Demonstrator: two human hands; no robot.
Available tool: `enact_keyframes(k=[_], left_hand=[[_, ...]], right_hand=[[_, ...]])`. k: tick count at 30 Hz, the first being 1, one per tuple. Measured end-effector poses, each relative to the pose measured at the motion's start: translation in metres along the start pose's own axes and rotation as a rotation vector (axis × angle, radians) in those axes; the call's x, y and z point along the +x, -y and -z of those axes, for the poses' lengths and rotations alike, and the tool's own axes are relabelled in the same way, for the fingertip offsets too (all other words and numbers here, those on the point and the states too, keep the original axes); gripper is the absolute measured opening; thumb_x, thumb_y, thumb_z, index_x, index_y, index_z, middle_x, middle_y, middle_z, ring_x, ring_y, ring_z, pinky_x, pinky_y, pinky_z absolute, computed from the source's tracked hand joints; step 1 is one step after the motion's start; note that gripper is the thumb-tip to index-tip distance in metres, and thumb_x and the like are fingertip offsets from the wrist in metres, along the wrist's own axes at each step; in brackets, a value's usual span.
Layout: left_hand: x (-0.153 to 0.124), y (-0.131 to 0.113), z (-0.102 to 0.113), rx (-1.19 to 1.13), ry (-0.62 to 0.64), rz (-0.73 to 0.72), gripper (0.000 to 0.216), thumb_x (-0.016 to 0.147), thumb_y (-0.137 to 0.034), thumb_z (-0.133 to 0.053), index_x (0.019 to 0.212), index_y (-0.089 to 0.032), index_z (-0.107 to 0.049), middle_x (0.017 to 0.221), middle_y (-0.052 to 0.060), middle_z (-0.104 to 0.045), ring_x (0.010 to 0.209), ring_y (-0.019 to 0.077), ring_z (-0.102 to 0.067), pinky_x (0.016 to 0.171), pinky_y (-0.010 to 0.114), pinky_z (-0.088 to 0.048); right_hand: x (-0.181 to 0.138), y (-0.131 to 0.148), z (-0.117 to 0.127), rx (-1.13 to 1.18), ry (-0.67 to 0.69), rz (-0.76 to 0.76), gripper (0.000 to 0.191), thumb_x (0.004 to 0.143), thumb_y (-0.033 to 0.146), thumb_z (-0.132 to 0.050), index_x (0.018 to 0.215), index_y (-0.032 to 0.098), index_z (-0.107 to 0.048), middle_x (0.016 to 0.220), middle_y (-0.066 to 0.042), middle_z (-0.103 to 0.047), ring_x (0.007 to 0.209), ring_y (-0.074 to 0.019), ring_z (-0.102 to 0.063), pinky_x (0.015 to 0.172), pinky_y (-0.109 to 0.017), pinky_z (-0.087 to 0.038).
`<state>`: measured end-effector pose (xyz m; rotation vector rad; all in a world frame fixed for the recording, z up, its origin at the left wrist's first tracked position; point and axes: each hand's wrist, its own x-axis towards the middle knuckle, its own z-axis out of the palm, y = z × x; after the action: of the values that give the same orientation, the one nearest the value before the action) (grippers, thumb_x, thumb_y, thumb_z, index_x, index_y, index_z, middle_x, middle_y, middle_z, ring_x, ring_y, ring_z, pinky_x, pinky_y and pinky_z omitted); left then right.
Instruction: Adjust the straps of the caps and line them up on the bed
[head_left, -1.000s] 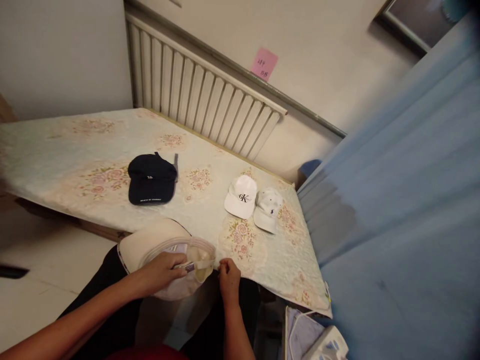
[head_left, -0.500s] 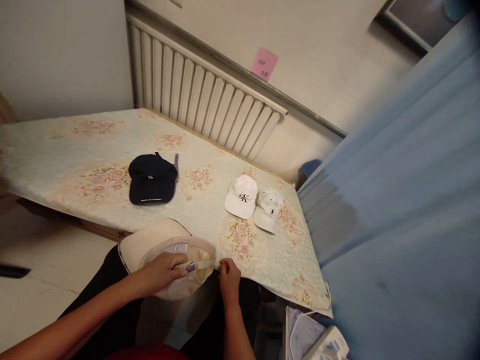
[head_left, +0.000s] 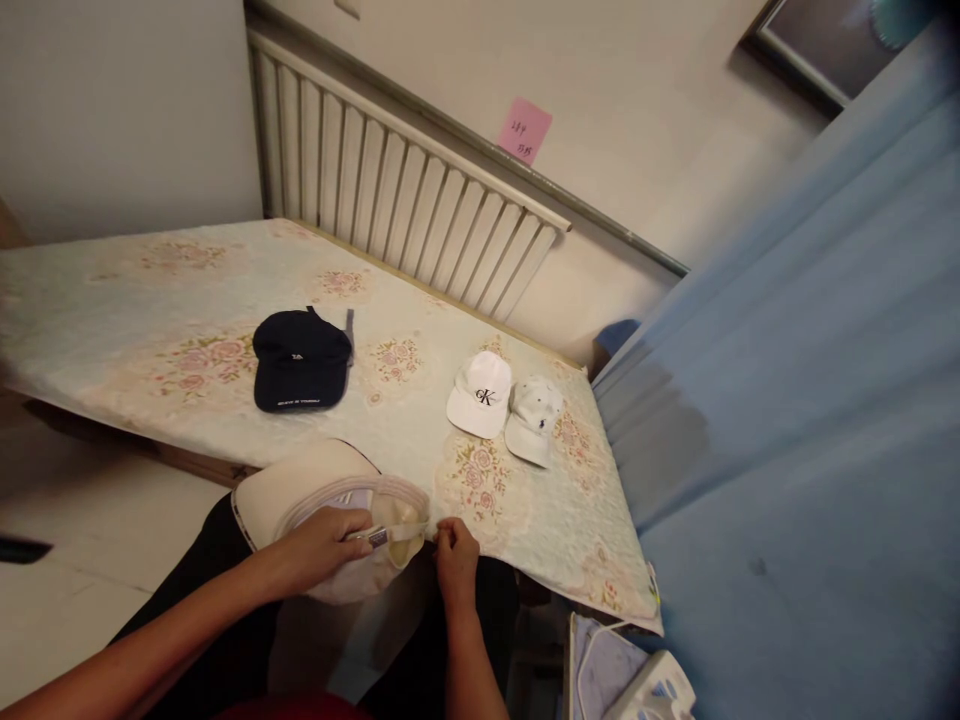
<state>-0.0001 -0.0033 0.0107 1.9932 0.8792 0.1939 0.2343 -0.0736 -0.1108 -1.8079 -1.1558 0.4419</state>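
View shifted a touch vs 0.5 s ago; else basically same. Head cam: L hand clamped on cream cap, inside facing up, at near edge of floral cloth. R hand apart from L, fingertips bunched just beside cap's rim; can't tell if gripping strap. Navy cap, CK cap & white cap on cloth beyond.

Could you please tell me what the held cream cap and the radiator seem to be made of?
Cream cap: probably fabric with a matte finish, since its crown looks soft and slack. Radiator: likely painted metal, dull off-white, judging by its straight, even ribbing.
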Motion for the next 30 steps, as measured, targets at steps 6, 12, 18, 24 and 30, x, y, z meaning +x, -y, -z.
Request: enact_keyframes(k=[6,12,18,24,30], left_hand=[[0.000,-0.003,0.002,-0.022,-0.017,-0.019,0.018,0.079,-0.033,-0.045,0.067,-0.019,-0.046,0.069,-0.001,-0.053,0.073,0.0184,-0.051,0.066,0.026,-0.030],[0.006,-0.020,0.017,-0.148,-0.101,-0.005,0.020,0.078,-0.035,-0.048,0.066,-0.020,-0.046,0.068,-0.001,-0.050,0.071,0.0174,-0.050,0.065,0.024,-0.032],[0.013,-0.051,0.034,-0.509,-0.189,0.001,0.025,0.075,-0.043,-0.055,0.074,-0.018,-0.051,0.068,-0.003,-0.054,0.065,0.0144,-0.048,0.061,0.023,-0.033],[0.021,-0.090,0.051,-0.916,-0.288,0.005,0.030,0.070,-0.042,-0.067,0.082,-0.016,-0.057,0.065,-0.004,-0.056,0.056,0.0105,-0.048,0.056,0.022,-0.033],[0.031,-0.114,0.055,-1.226,-0.354,-0.070,0.020,0.071,-0.027,-0.070,0.082,-0.015,-0.059,0.070,-0.002,-0.062,0.060,0.0107,-0.056,0.060,0.022,-0.040]], right_hand=[[-0.001,0.001,0.000,0.000,0.003,-0.004,0.022,0.078,0.022,-0.044,0.077,0.020,-0.066,0.060,0.001,-0.064,0.054,-0.0150,-0.056,0.052,-0.024,-0.042],[-0.001,0.001,0.000,0.004,0.007,-0.005,0.023,0.080,0.023,-0.044,0.078,0.020,-0.066,0.061,0.001,-0.065,0.055,-0.0151,-0.057,0.053,-0.024,-0.042],[-0.001,0.002,0.000,0.006,0.018,-0.021,0.022,0.080,0.025,-0.045,0.077,0.020,-0.067,0.060,0.001,-0.064,0.055,-0.0151,-0.056,0.052,-0.023,-0.041],[-0.004,-0.001,-0.002,0.061,0.051,-0.051,0.021,0.078,0.023,-0.045,0.079,0.019,-0.066,0.061,0.001,-0.064,0.054,-0.0144,-0.056,0.052,-0.023,-0.042],[-0.013,0.004,-0.007,0.132,0.128,-0.106,0.021,0.077,0.022,-0.043,0.079,0.018,-0.063,0.061,0.001,-0.063,0.046,-0.0122,-0.053,0.045,-0.022,-0.041]])
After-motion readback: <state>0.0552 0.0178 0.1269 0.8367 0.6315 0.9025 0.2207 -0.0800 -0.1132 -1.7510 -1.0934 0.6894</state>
